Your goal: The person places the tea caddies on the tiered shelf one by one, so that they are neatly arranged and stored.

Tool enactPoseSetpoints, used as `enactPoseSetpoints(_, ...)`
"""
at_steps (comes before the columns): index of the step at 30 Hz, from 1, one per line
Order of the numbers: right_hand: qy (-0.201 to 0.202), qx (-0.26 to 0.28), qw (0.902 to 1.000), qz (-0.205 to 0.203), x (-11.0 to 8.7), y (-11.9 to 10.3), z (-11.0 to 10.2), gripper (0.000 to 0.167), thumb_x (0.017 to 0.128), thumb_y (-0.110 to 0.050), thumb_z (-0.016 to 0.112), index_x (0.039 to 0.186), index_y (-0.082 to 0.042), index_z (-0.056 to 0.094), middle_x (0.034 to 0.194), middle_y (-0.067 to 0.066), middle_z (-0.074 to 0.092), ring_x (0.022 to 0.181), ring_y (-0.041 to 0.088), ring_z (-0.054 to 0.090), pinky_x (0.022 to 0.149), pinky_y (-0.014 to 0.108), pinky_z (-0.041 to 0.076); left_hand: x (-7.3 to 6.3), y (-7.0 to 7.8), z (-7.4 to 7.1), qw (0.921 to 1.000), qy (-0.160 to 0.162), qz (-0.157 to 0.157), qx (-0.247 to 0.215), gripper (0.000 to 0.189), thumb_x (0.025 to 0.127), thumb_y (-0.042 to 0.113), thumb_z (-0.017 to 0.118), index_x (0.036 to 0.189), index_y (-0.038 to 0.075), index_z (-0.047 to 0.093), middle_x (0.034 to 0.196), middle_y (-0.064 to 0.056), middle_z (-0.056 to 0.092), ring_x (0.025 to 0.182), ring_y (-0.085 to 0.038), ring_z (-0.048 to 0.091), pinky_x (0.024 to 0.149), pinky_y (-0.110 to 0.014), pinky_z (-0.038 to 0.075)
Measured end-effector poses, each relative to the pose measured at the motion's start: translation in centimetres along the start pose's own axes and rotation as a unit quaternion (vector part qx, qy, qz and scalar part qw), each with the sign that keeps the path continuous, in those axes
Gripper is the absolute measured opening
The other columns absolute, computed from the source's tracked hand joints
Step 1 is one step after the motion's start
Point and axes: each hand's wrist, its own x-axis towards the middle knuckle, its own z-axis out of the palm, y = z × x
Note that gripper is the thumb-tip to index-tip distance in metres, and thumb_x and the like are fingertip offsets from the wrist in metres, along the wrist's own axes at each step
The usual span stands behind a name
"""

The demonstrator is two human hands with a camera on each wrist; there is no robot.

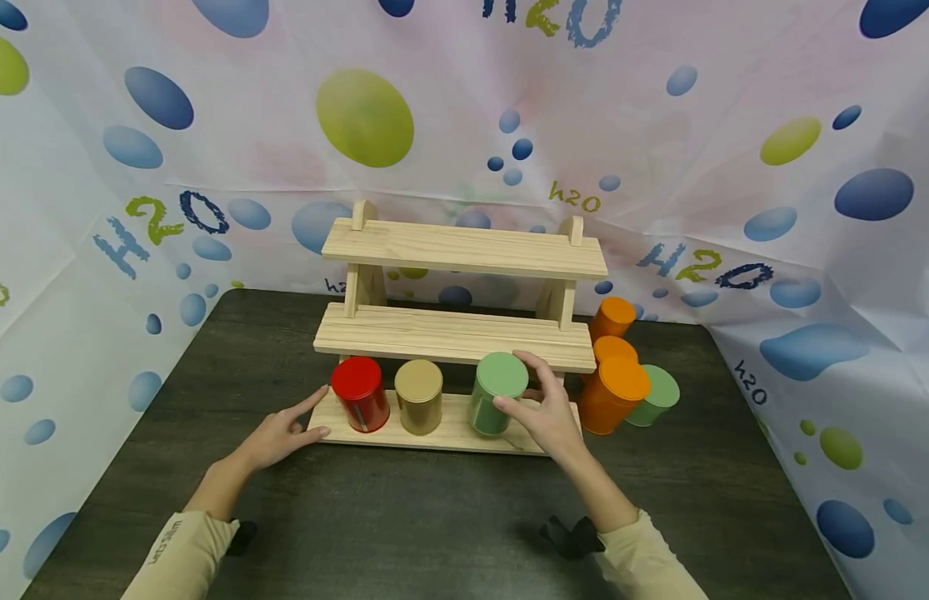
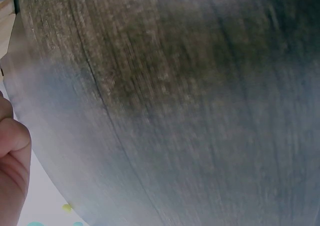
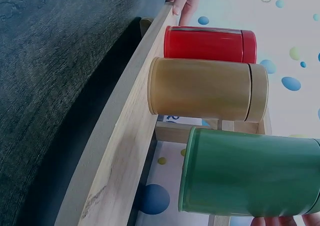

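In the head view, a three-tier wooden shelf rack [image 1: 457, 335] stands on the dark table. On its lowest board are a red tin [image 1: 362, 404] at the left and a gold-beige tin [image 1: 419, 398] beside it. My right hand [image 1: 546, 417] grips a green lidded tin [image 1: 494, 398] from its right side, thumb in front. A gap shows between this upright tin's base and the board in the right wrist view. My left hand [image 1: 277, 433] holds the left end of the lowest board, close to the red tin; its curled fingers [image 2: 12, 141] show at the left wrist view's edge.
Several orange tins [image 1: 616, 392] stand right of the rack, with another green tin [image 1: 655, 398] against them. The two upper boards carry no tins. A patterned white sheet [image 1: 464, 100] hangs behind and at both sides of the table [image 1: 374, 517].
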Motion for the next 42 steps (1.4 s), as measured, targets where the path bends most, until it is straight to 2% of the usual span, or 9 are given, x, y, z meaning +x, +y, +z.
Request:
enactPoseSetpoints(11,-0.012,0.010,0.9998,0.015,0.3,0.4,0.9,0.062,0.077,-0.001,0.070,0.132,-0.001,0.041,0.118,0.017,0.051,0.103,0.025,0.048,0.083,0.039,0.043,0.0,0.0,0.0,1.0000,0.003,0.000,0.001,0.074,0.087,0.037,0.060,0.146,0.012,0.022,0.049,0.006,0.029,0.043,-0.007,0.023,0.045,-0.022,0.025)
enactPoseSetpoints(15,-0.015,0.012,0.9995,0.024,0.3,0.6,1.2,0.064,0.077,-0.003,0.071,0.133,-0.002,0.041,0.122,0.016,0.049,0.106,0.026,0.047,0.085,0.040,0.043,0.1,-0.1,0.0,1.0000,0.001,-0.001,0.002,0.074,0.087,0.038,0.060,0.146,0.013,0.022,0.049,0.006,0.029,0.043,-0.007,0.023,0.045,-0.022,0.025)
enactPoseSetpoints(20,-0.023,0.016,0.9991,0.033,0.3,1.0,1.6,0.064,0.078,-0.005,0.071,0.134,-0.003,0.040,0.125,0.016,0.046,0.108,0.026,0.046,0.086,0.040,0.042,0.1,-0.1,0.1,1.0000,0.002,0.008,-0.001,0.074,0.087,0.039,0.059,0.146,0.013,0.022,0.050,0.006,0.029,0.043,-0.007,0.022,0.045,-0.022,0.025)
enactPoseSetpoints(22,-0.025,0.014,0.9989,0.038,0.4,1.0,1.8,0.064,0.078,-0.004,0.071,0.134,-0.003,0.040,0.124,0.016,0.046,0.108,0.025,0.046,0.087,0.041,0.042,0.1,-0.2,0.1,0.9996,0.007,0.026,0.000,0.073,0.088,0.038,0.058,0.146,0.014,0.022,0.050,0.008,0.028,0.043,-0.006,0.022,0.044,-0.023,0.025)
enactPoseSetpoints(24,-0.026,0.016,0.9986,0.043,0.4,0.9,1.9,0.064,0.077,-0.002,0.071,0.134,-0.002,0.040,0.124,0.017,0.047,0.109,0.026,0.045,0.088,0.043,0.041,0.0,-0.3,0.1,0.9995,0.009,0.030,-0.002,0.074,0.088,0.039,0.058,0.146,0.014,0.022,0.050,0.008,0.028,0.043,-0.006,0.022,0.044,-0.023,0.025)
enactPoseSetpoints(27,-0.028,0.012,0.9986,0.045,0.3,-0.2,2.1,0.063,0.077,0.001,0.070,0.132,0.003,0.040,0.121,0.020,0.048,0.109,0.030,0.045,0.088,0.045,0.040,0.0,-0.2,0.1,0.9996,0.009,0.027,-0.003,0.073,0.088,0.039,0.058,0.146,0.013,0.022,0.050,0.008,0.028,0.043,-0.005,0.022,0.044,-0.023,0.025)
enactPoseSetpoints(31,-0.029,0.008,0.9987,0.041,0.0,-1.5,2.2,0.061,0.077,0.004,0.067,0.131,0.007,0.040,0.120,0.024,0.047,0.109,0.034,0.044,0.087,0.046,0.040,0.1,-0.1,0.0,1.0000,0.002,0.001,-0.004,0.074,0.087,0.038,0.060,0.146,0.012,0.022,0.049,0.006,0.029,0.043,-0.005,0.022,0.046,-0.022,0.025)
enactPoseSetpoints(42,-0.031,0.015,0.9985,0.043,0.0,-1.3,2.6,0.060,0.076,0.003,0.069,0.129,0.006,0.042,0.122,0.023,0.047,0.109,0.034,0.044,0.088,0.053,0.037,0.1,-0.1,0.0,1.0000,0.000,-0.005,-0.002,0.075,0.087,0.038,0.059,0.146,0.011,0.021,0.049,0.005,0.029,0.043,-0.007,0.023,0.045,-0.022,0.025)
